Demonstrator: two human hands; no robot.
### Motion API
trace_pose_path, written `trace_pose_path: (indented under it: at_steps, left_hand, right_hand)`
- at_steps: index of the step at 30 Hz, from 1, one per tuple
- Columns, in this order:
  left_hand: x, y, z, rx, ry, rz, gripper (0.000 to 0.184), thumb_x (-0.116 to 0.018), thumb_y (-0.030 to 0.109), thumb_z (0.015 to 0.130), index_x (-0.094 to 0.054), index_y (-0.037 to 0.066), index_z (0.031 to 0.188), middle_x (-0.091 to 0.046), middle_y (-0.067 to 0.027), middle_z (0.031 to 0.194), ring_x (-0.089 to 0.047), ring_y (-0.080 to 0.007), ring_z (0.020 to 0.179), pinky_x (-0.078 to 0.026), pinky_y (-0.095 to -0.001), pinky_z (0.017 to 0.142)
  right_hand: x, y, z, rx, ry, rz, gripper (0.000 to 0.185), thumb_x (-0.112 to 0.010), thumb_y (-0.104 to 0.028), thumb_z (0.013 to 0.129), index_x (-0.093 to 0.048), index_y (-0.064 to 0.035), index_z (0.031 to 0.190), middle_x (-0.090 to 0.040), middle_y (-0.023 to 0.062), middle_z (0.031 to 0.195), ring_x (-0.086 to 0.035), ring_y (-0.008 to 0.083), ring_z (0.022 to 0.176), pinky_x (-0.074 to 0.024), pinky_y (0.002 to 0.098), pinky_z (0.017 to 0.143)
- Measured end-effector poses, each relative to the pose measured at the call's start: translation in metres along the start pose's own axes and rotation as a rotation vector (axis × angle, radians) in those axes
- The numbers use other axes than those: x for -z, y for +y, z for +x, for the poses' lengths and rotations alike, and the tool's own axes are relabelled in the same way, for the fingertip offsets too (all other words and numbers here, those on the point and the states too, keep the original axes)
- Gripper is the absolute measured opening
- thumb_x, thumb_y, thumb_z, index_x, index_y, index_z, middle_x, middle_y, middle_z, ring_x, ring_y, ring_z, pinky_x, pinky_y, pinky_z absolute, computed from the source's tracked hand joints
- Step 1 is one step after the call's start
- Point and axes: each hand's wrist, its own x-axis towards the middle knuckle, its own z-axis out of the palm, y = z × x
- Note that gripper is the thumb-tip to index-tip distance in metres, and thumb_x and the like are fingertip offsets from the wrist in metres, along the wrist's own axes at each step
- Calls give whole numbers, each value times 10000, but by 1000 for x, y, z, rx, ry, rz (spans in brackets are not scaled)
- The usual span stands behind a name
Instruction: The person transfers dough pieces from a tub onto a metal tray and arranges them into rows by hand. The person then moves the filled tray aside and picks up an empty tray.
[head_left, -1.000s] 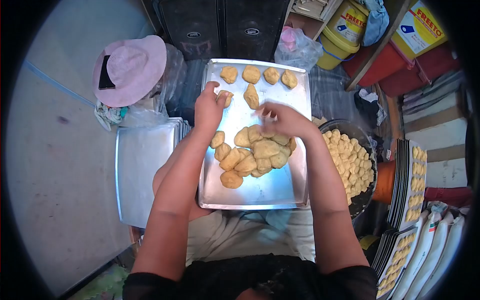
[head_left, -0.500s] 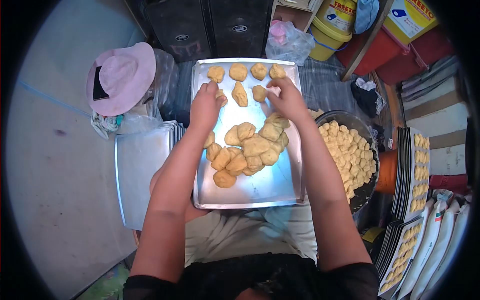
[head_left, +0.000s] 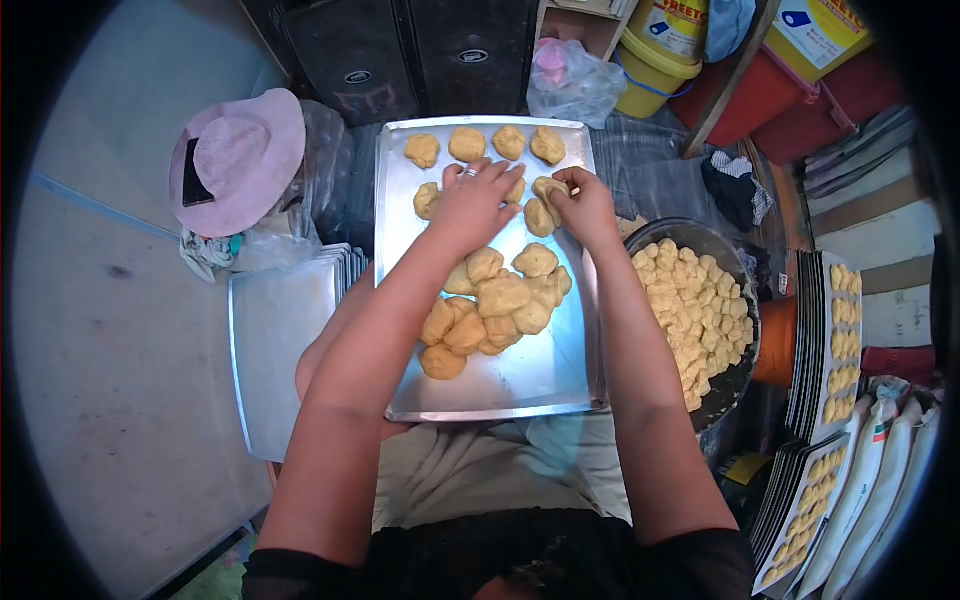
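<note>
A shallow metal tray (head_left: 490, 392) lies in front of me. Along its far edge runs a row of dough balls (head_left: 467, 145). My left hand (head_left: 474, 205) rests over the second row with its fingers spread, covering part of the dough beneath. One dough ball (head_left: 427, 201) shows to its left, and another pokes out by its fingertips. At the tray's right side my right hand (head_left: 588, 207) pinches a dough piece (head_left: 549, 187), with a second lump (head_left: 539, 218) just below it. A heap of dough lumps (head_left: 503, 295) fills the middle of the tray.
To the right stands a dark round basin (head_left: 742, 350) full of small dough pieces. Beyond it are stacked trays (head_left: 840, 340) bearing rows of dough. On the left are stacked bare trays (head_left: 285, 350) and a pink hat (head_left: 238, 160) with a phone. Black speakers (head_left: 465, 60) and buckets (head_left: 655, 70) stand behind.
My left hand has moved right from the left end of the second row to its middle. The right hand has shifted slightly right and now pinches a dough piece there.
</note>
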Motion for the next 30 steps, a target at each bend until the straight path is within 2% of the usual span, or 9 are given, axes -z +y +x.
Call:
trace_pose_path:
  at_steps: [4, 6, 9, 11, 12, 15, 22, 26, 30]
  left_hand:
    - [-7, 29, 1, -75, -9, -16, 327, -674, 272, 846, -685, 100, 1124, -547, -95, 1369, -472, -289, 1290, -251, -469, 1074]
    - [-4, 44, -2, -92, 44, 3, 173, -667, 221, 833, -727, 77, 909, -582, -95, 1312, -465, -268, 1286, -255, -452, 1066]
    - [13, 56, -3, -19, -333, -95, 197, -661, 198, 836, -715, 64, 970, -620, -107, 1246, -515, -294, 1228, -321, -441, 1039]
    - [5, 53, -10, -27, -387, -177, 219, -658, 188, 842, -702, 56, 1011, -637, -125, 1203, -553, -317, 1169, -370, -442, 1012]
    - [2, 51, -13, -32, -412, -217, 231, -656, 183, 844, -696, 52, 1032, -646, -133, 1181, -571, -328, 1140, -395, -442, 998]
    - [15, 44, -46, -63, -28, -317, 277, -647, 189, 865, -667, 36, 1095, -645, -154, 1167, -598, -357, 1079, -439, -455, 966]
    - [83, 3, -137, 384, -168, -119, 350, -678, 217, 883, -646, 46, 1187, -625, -176, 1172, -596, -359, 1081, -460, -425, 967]
    - [71, -7, -158, 473, -124, -307, 341, -702, 219, 859, -678, 89, 1173, -644, -143, 1124, -602, -332, 1056, -473, -411, 938]
    - [57, -4, -139, 570, 174, -395, 343, -717, 177, 858, -675, 42, 1171, -613, -173, 1124, -611, -334, 1035, -500, -384, 891]
  right_hand:
    - [14, -11, -8, -279, -60, 422, 247, -717, -110, 829, -653, -11, 1047, -626, 48, 846, -591, 111, 696, -498, 255, 610]
    - [12, -5, -8, -189, 107, 411, 230, -703, -96, 850, -642, -6, 1053, -609, 29, 848, -583, 84, 703, -492, 238, 584]
    - [2, 0, -2, -28, 211, 206, 222, -718, -130, 842, -648, -27, 1026, -636, 77, 905, -632, 175, 744, -523, 315, 644]
    - [-9, -8, -8, 190, 185, -168, 220, -725, -162, 838, -657, -40, 1008, -642, 110, 940, -653, 254, 780, -530, 364, 693]
    - [-9, -23, -12, 136, 124, -239, 223, -731, -214, 830, -669, -52, 971, -620, 143, 1001, -633, 349, 861, -517, 408, 757]
    - [1, -47, -24, 184, 206, -345, 233, -734, -229, 829, -667, -51, 963, -600, 127, 1022, -629, 354, 890, -517, 420, 764]
    - [8, -58, -107, 162, -259, -147, 288, -723, -220, 816, -680, -74, 1061, -581, 138, 1032, -620, 330, 949, -505, 401, 817]
    - [22, -32, -116, 125, -486, 79, 287, -747, -162, 808, -661, -55, 1060, -571, 42, 909, -538, 136, 741, -455, 263, 688]
    - [20, -36, -107, -123, -117, 265, 199, -700, -120, 813, -689, -65, 1004, -653, 92, 919, -615, 261, 712, -505, 329, 682]
